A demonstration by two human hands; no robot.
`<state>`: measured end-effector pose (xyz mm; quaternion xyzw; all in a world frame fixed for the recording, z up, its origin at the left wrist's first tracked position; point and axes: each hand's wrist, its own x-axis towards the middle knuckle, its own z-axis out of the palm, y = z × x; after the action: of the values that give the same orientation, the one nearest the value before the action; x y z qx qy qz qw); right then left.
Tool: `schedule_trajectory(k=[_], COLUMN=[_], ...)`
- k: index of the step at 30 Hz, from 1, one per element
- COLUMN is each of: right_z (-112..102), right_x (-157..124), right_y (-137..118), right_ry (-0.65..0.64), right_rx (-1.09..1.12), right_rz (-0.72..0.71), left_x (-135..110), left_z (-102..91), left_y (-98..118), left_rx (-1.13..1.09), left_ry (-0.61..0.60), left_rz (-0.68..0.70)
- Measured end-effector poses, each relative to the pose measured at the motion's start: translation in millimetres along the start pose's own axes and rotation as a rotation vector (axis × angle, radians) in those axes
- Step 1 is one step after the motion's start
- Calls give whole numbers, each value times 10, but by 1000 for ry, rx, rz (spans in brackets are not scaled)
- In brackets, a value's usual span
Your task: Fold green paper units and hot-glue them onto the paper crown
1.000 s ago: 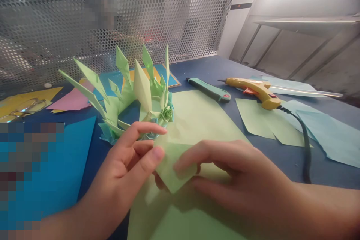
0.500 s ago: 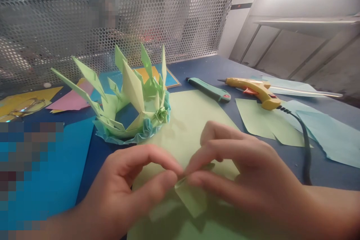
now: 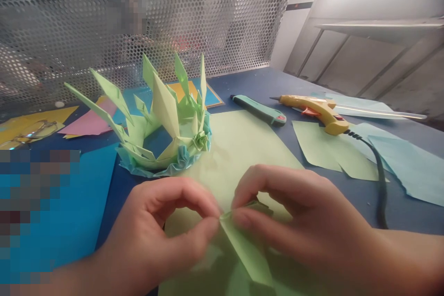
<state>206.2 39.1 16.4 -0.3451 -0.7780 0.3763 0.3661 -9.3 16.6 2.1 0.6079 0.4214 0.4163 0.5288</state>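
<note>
My left hand point(image 3: 163, 236) and my right hand point(image 3: 298, 215) meet near the bottom middle, both pinching a small folded piece of light green paper point(image 3: 248, 252). The fingertips of the two hands touch at its upper corner. The piece hangs over a large light green sheet point(image 3: 239, 148) lying on the dark blue table point(image 3: 270, 85). Behind my left hand stands a spiky green paper crown point(image 3: 159, 125) with a blue ruffled base and a small green paper rose on its right side.
A teal utility knife point(image 3: 258, 110) and a yellow glue gun point(image 3: 317, 108) with a black cord point(image 3: 379, 180) lie at the right. Green and pale blue paper pieces point(image 3: 409, 166) lie there too. Blue, pink and yellow sheets and eyeglasses point(image 3: 29, 133) are left. A perforated metal screen point(image 3: 173, 14) stands behind.
The right hand moved from lying flat on the paper to pinching it. The small green piece was folded narrower between both hands. The crown settled flat on the table after my left hand left it.
</note>
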Motion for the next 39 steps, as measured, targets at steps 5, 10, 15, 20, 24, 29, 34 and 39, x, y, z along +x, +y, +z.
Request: schedule_trajectory(k=[5, 10, 15, 20, 24, 29, 34, 39], right_z=[33, 62, 51, 51, 52, 56, 18, -7], right_x=[-31, -86, -78, -62, -72, -32, 22, 12], right_y=[29, 44, 23, 41, 35, 33, 66, 125], right_ry=[-44, -50, 22, 92, 67, -23, -69, -13], right_rx=[24, -42, -70, -74, -107, -28, 131, 148], right_rz=[-68, -135, -144, -161, -71, 95, 149, 72], left_x=[11, 12, -15, 16, 44, 2, 17, 52], left_z=[37, 58, 63, 83, 96, 104, 75, 60], left_y=[14, 26, 88, 121, 69, 6, -22, -71], left_rx=[61, 82, 77, 144, 191, -144, -87, -234], left_ry=[-24, -71, -57, -186, -246, 12, -9, 31], left_rz=[37, 77, -72, -237, -78, -196, -133, -167])
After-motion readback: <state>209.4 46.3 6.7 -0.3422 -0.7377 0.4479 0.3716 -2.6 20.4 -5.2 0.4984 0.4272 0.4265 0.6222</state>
